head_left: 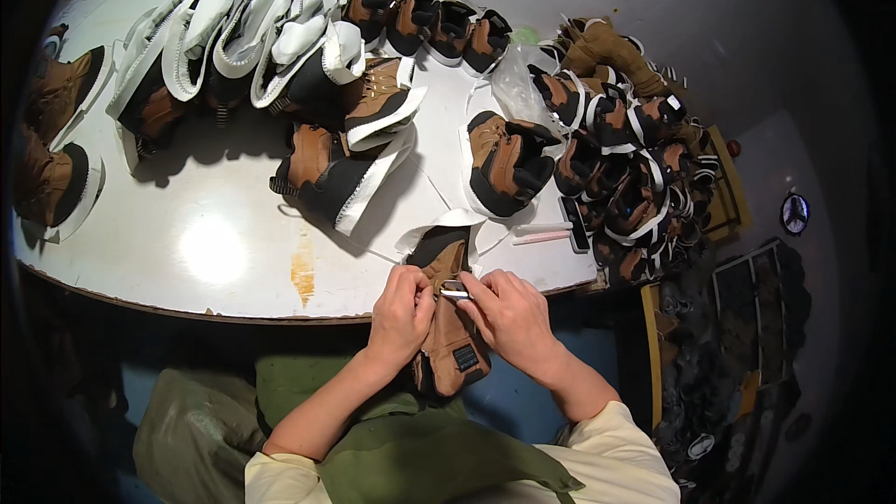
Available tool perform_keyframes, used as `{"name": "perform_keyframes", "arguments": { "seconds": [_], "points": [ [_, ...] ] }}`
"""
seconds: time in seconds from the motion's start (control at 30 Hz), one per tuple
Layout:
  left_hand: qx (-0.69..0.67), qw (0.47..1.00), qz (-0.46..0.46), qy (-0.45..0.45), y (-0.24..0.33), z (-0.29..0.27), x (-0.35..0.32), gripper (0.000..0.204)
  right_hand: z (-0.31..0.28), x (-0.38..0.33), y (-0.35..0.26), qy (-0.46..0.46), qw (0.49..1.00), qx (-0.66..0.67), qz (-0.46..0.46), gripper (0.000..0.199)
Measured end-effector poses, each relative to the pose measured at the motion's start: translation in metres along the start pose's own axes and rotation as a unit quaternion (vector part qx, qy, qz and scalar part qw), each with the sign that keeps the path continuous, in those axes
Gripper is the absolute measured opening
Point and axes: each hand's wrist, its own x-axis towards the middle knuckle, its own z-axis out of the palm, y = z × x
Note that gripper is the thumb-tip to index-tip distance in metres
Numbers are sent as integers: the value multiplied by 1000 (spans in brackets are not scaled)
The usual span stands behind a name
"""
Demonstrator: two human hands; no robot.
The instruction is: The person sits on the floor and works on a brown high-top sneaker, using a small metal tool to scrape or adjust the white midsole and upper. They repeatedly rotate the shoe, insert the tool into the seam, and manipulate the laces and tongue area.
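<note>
A brown and black shoe upper point(455, 336) lies lengthwise before me, its far end on the table edge and its near end over my lap. A white strip fans out around its far end. My left hand point(401, 310) is closed on the left side of the upper, fingertips pinched at the lacing area. From the right, my right hand point(511, 317) grips a small shiny metal tool point(455, 289), which looks like thread snips. The tool's tip is close to my left fingertips; whether it touches the upper is hidden.
The white table point(159, 243) has a curved front edge. Several uppers with white linings point(233, 37) stand at the back left. Beyond my work are a brown upper point(509, 163), a pale pink stick point(541, 236) and a dark phone-like object point(574, 224). More uppers point(635, 177) pile up on the right.
</note>
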Motion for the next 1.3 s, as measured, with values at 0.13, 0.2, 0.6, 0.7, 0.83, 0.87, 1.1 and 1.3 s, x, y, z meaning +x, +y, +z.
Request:
{"name": "perform_keyframes", "arguments": {
  "seconds": [0.13, 0.2, 0.6, 0.7, 0.83, 0.87, 1.1, 1.3],
  "points": [
    [15, 1000, 22, 7, -1, 1, -1, 12, -9, 10, -5, -13, 996, -80, -43, 33],
    [21, 999, 25, 12, 0, 1, -1, 12, -11, 11, -9, -26, 992, -104, -62, 32],
    [25, 1000, 14, 7, -1, 1, 0, 13, -12, 27, -21, -77, 979, -166, -90, 35],
    [26, 999, 16, 11, 0, 1, 0, 13, -10, 31, -21, -89, 975, -180, -94, 36],
    [27, 1000, 16, -3, 0, 0, 0, 15, -7, 33, -19, -100, 972, -182, -114, 36],
    [28, 999, 15, -2, 0, 0, 0, 16, -7, 33, -19, -106, 970, -183, -120, 36],
    [32, 999, 17, -14, -1, -1, 3, 17, -7, 39, -14, -138, 965, -175, -136, 34],
    [24, 999, 18, -20, -3, 2, 6, 17, -8, 42, -6, -153, 966, -158, -137, 32]
  ]
}}
